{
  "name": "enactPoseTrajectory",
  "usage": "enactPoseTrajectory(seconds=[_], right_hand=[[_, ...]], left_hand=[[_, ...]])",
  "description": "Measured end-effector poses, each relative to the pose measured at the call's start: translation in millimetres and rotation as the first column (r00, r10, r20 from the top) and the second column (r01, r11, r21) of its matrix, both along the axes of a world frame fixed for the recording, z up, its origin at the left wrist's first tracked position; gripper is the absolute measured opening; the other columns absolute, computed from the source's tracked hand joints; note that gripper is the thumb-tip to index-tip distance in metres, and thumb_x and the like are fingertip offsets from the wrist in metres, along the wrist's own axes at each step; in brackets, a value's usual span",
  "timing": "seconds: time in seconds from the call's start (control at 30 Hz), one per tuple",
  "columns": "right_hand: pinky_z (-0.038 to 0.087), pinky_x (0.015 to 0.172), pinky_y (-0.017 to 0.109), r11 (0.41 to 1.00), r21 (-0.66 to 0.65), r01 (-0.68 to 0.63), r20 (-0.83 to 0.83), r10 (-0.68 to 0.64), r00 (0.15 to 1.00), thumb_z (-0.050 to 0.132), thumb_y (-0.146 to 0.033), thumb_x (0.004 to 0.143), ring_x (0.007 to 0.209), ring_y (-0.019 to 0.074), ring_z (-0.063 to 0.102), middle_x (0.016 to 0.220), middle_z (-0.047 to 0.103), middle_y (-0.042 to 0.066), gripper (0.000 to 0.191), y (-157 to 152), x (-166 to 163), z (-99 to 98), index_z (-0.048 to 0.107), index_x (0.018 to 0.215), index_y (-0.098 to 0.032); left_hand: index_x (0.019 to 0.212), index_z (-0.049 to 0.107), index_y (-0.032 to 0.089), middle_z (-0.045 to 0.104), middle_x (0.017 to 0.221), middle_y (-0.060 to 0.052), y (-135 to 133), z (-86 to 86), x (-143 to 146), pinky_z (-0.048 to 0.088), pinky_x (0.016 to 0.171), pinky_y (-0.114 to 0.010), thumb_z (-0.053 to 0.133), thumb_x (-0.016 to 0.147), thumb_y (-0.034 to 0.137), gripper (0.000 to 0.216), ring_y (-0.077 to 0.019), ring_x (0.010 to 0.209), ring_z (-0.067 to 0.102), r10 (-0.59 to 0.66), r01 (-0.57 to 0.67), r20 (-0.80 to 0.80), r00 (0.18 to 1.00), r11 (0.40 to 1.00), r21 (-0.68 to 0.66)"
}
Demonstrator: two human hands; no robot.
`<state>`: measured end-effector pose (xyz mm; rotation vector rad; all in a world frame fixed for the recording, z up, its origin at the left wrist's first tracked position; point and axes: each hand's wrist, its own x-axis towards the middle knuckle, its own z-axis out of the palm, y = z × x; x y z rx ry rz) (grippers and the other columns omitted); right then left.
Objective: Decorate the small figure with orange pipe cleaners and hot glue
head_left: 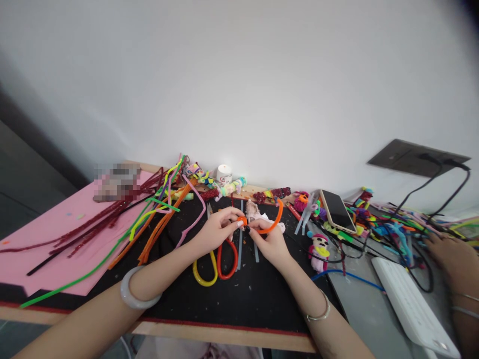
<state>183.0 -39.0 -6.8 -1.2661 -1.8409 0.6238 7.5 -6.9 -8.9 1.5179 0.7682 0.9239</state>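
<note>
My left hand point(221, 227) and my right hand point(268, 244) meet over the black mat, both pinching an orange pipe cleaner point(275, 219). Its coiled end sits between the fingertips, while the loose end curves up to the right beyond my right hand. Directly below my left hand lie scissors point(227, 276) with one yellow and one red handle loop; my hand partly covers them. Pale translucent glue sticks point(239, 254) rest on the mat near the hands. Behind my right hand is a glue gun or similar white-and-brown object, too covered to tell.
Long pipe cleaners point(149, 229) spread over a pink sheet point(33, 244) at left. A phone point(338, 212), a small pipe-cleaner doll point(319, 252) and a white power strip point(407, 304) with black cables stand right. Another person's hand point(449, 259) reaches into the pile there.
</note>
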Motion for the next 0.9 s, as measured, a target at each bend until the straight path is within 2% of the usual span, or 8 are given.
enactPoseTrajectory(seconds=[0.2, 0.4, 0.5, 0.9], right_hand=[[0.041, 0.052, 0.024, 1.000, -0.013, 0.024, -0.066, -0.025, 0.998, 0.053, -0.025, 0.080, 0.061, 0.0149, 0.055, 0.066, 0.061, 0.003, 0.014, -1.1, -1.0, 1.4, 0.062, 0.074, -0.016], [0.032, 0.043, 0.022, 0.991, -0.112, 0.070, -0.172, -0.088, 0.981, 0.052, -0.032, 0.082, 0.046, 0.0096, 0.040, 0.058, 0.051, -0.001, 0.020, -0.9, -0.8, 2.4, 0.059, 0.072, -0.016], [0.031, 0.042, 0.022, 0.990, -0.123, 0.062, -0.223, -0.088, 0.971, 0.051, -0.035, 0.082, 0.046, 0.0092, 0.038, 0.055, 0.047, -0.002, 0.023, -1.3, -1.3, 2.2, 0.058, 0.070, -0.017], [0.030, 0.044, 0.022, 0.989, -0.136, 0.054, -0.250, -0.087, 0.964, 0.049, -0.038, 0.084, 0.049, 0.0100, 0.037, 0.056, 0.043, -0.003, 0.025, -1.3, 0.0, -1.7, 0.055, 0.073, -0.017]], left_hand=[[0.099, 0.052, 0.016, 0.059, 0.079, -0.001, -0.6, 1.6, 0.0, 0.042, 0.045, -0.019, 0.052, 0.082, 0.032, 0.024, -0.0049, 0.045, 0.046, 0.001, -0.001, 0.026, 1.000, 1.000, -0.006], [0.097, 0.052, 0.016, 0.062, 0.083, -0.003, -2.1, 0.1, 1.3, 0.046, 0.048, -0.021, 0.055, 0.081, 0.032, 0.024, -0.0056, 0.047, 0.050, -0.030, 0.031, 0.039, 0.999, 0.999, -0.030], [0.098, 0.053, 0.016, 0.063, 0.088, -0.003, -2.6, -0.1, 1.5, 0.048, 0.049, -0.021, 0.057, 0.079, 0.032, 0.025, -0.0058, 0.048, 0.052, -0.028, 0.030, 0.044, 0.999, 0.998, -0.046], [0.092, 0.056, 0.015, 0.059, 0.073, 0.001, -5.2, 4.6, 1.2, 0.046, 0.048, -0.020, 0.058, 0.078, 0.029, 0.020, -0.0059, 0.048, 0.052, -0.081, 0.081, 0.000, 0.997, 0.996, -0.034]])
